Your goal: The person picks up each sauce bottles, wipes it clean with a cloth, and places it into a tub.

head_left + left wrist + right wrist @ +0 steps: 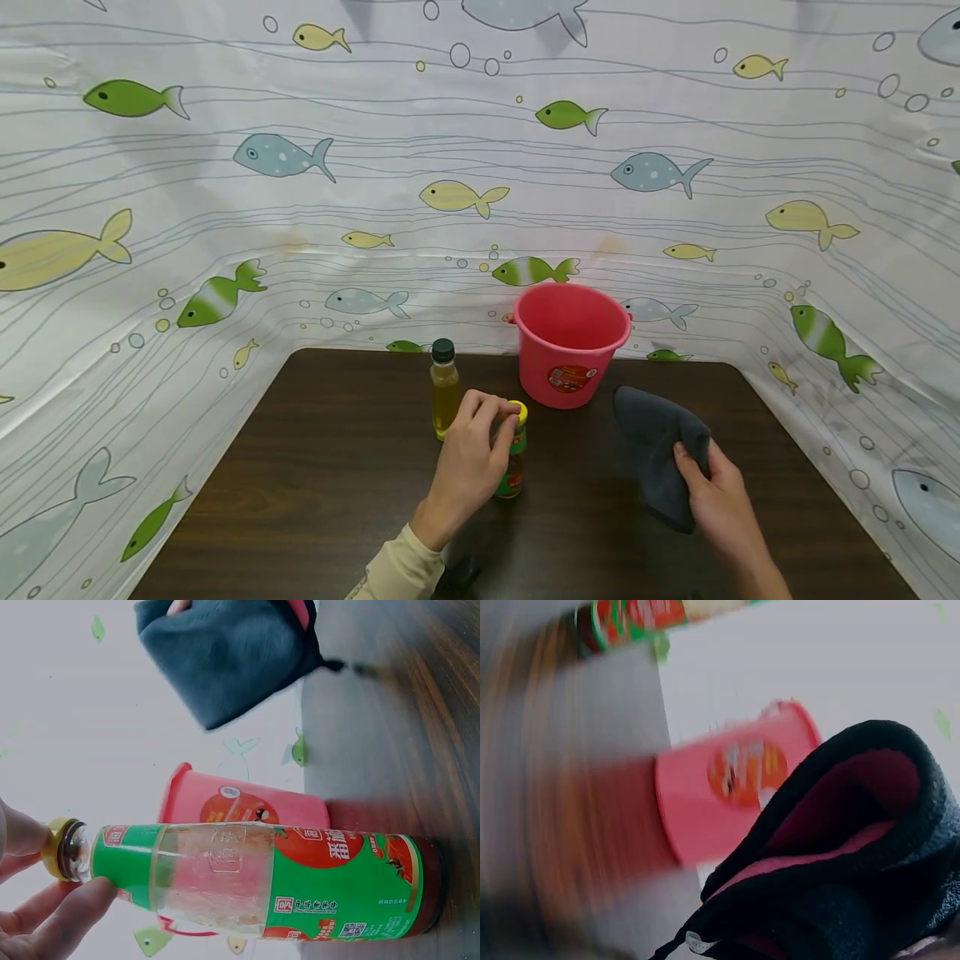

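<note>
Dark tabletop (330,483), Chinese-labelled bottle (247,882)

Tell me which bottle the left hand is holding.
The yellow-capped bottle with the green-and-red label: the left hand pinches it near the top. The other, the dark-green-capped bottle of yellowish liquid, stands farther back.

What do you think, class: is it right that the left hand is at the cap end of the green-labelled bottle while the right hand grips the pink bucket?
Not quite: the right hand grips a dark cloth, not the pink bucket, as the head view shows. The left hand is at the cap end of the green-labelled bottle, as stated.
</note>
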Available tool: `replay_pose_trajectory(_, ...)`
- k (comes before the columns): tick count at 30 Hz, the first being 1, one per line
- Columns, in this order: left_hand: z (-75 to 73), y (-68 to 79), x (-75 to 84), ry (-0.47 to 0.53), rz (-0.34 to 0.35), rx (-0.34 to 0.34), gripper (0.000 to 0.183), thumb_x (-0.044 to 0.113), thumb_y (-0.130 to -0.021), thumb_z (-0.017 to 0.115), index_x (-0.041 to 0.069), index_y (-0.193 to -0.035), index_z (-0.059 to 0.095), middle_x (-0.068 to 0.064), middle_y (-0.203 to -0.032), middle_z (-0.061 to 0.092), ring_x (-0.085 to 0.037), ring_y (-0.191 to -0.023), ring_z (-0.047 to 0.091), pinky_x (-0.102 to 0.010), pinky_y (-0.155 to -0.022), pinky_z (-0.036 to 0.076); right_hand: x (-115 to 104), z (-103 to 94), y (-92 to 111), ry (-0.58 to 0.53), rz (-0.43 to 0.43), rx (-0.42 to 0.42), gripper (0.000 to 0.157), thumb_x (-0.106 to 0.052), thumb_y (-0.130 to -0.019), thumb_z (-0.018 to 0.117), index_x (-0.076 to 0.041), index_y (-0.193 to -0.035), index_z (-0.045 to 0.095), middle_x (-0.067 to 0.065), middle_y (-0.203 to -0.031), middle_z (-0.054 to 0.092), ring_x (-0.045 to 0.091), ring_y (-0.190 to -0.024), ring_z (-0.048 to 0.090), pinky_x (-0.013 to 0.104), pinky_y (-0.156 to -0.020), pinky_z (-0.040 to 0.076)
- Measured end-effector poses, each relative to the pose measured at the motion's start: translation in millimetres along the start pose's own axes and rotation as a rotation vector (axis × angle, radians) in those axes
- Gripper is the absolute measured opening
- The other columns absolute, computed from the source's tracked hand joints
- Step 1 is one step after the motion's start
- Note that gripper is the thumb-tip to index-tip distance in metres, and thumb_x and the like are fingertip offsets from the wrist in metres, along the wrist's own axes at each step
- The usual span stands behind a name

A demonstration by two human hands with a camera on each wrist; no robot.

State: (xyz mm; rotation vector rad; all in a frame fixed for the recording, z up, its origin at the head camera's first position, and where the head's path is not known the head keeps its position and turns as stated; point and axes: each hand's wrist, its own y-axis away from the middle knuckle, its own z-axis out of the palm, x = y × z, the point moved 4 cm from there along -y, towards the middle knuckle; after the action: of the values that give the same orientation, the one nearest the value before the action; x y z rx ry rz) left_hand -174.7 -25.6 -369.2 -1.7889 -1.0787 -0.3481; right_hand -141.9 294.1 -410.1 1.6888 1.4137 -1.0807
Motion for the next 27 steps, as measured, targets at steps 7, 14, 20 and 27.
replay_pose_trajectory(7, 0.5, 0.3, -0.3, 0.005, -0.008, 0.002, 0.01, 0.012, -0.101, 0.072, 0.009, -0.11, 0.073, -0.006, -0.108, 0.06, -0.017, -0.093, 0.067, -0.035, -0.079, 0.066, 28.2, -58.4, -6.9, 0.395, 0.108, -0.026, 0.07, -0.051, -0.114, 0.027, -0.014, -0.172, 0.014, 0.039, -0.163, 0.035, 0.061, -0.137, 0.047, 0.063, -0.096, 0.051)
replay_pose_trajectory(14, 0.1, -0.4, -1.9, 0.036, -0.023, 0.0, 0.01, 0.012, -0.101, 0.072, 0.009, -0.11, 0.074, -0.006, -0.107, 0.06, -0.019, -0.098, 0.068, -0.037, -0.084, 0.066, 61.7, -62.3, -10.7, 0.619, 0.089, -0.179, 0.065, -0.028, -0.115, 0.04, -0.016, -0.172, 0.012, 0.042, -0.157, 0.039, 0.065, -0.128, 0.054, 0.063, -0.085, 0.056)
replay_pose_trajectory(20, -0.1, -0.3, -2.8, 0.056, -0.044, -0.006, 0.01, 0.012, -0.101, 0.072, 0.009, -0.11, 0.074, -0.006, -0.107, 0.06, -0.02, -0.099, 0.068, -0.041, -0.085, 0.066, 72.0, -40.1, -9.3, 0.576, 0.047, -0.316, 0.067, -0.034, -0.113, 0.049, -0.013, -0.17, 0.021, 0.039, -0.162, 0.036, 0.063, -0.137, 0.049, 0.069, -0.095, 0.054)
replay_pose_trajectory(27, 0.6, 0.1, -1.6, 0.045, -0.049, -0.018, 0.01, 0.013, -0.101, 0.071, 0.01, -0.11, 0.073, -0.005, -0.107, 0.06, -0.018, -0.098, 0.068, -0.036, -0.084, 0.066, 71.2, -23.1, -9.6, 0.563, 0.039, -0.42, 0.076, -0.053, -0.112, 0.043, -0.007, -0.169, 0.023, 0.042, -0.168, 0.013, 0.078, -0.145, 0.003, 0.094, -0.102, 0.02)
